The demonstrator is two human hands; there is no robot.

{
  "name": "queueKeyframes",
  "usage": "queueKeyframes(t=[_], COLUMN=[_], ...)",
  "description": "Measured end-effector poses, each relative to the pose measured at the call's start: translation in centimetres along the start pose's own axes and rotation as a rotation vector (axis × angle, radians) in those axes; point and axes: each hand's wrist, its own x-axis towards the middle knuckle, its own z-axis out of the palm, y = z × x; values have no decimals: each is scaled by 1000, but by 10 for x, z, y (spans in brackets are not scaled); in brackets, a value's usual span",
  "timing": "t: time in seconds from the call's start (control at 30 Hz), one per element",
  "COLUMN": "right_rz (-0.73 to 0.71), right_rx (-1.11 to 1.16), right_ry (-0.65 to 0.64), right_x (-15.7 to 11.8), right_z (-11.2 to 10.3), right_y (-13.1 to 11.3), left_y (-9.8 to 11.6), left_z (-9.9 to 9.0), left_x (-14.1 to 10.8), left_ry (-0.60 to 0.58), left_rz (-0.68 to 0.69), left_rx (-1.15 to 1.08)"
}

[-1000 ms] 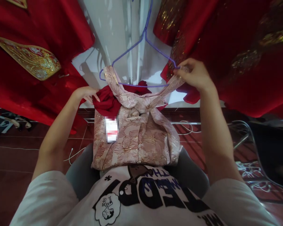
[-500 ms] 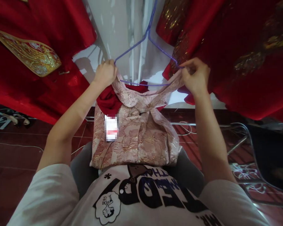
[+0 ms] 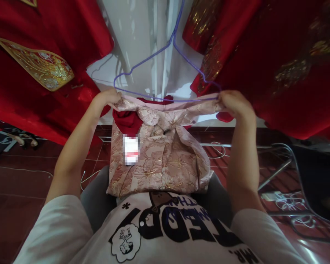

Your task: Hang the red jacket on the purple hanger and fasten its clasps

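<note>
A pale pink brocade dress (image 3: pixel 151 165) with gold thread lies bunched across my lap, its upper edge stretched out between my hands. At the left end of that edge, my left hand (image 3: pixel 107 99) is closed on the fabric. On the opposite end, my right hand (image 3: pixel 233 104) grips the cloth beside the tip of a purple wire hanger (image 3: pixel 151 57). The hanger hangs just beyond the edge, with both its shoulder ends showing. Red cloth (image 3: pixel 128 123) bulges out at the dress's left side, above a white tag (image 3: pixel 131 150) whose print is blurred.
Red garments with gold embroidery hang at the left (image 3: pixel 82 29) and right (image 3: pixel 264 73). A black chair (image 3: pixel 313 176) with metal legs stands at the right, near tangled white cables (image 3: pixel 288 201). Shoes (image 3: pixel 27 141) are on the tiled floor at far left.
My hands have moved outward and down, drawing the dress's upper edge wider and flatter. The hanger's ends, previously covered by my hands and the cloth, now show.
</note>
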Motion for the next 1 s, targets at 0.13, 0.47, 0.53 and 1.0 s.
queueKeyframes(t=[0.13, 0.47, 0.53, 1.0], right_rz=[194, -74, -153, -25], right_rx=[63, 408, 362, 175], right_ry=[-103, -116, -190, 324], right_x=[-21, -46, -51, -40], right_z=[-1, -9, -12, -28], right_y=[3, -26, -28, -12], left_y=[0, 68, 77, 64], left_z=[9, 26, 42, 68], left_x=[-26, -38, -30, -43], left_ry=[2, 194, 147, 135], left_rz=[4, 892, 994, 1029], left_rx=[125, 190, 183, 137])
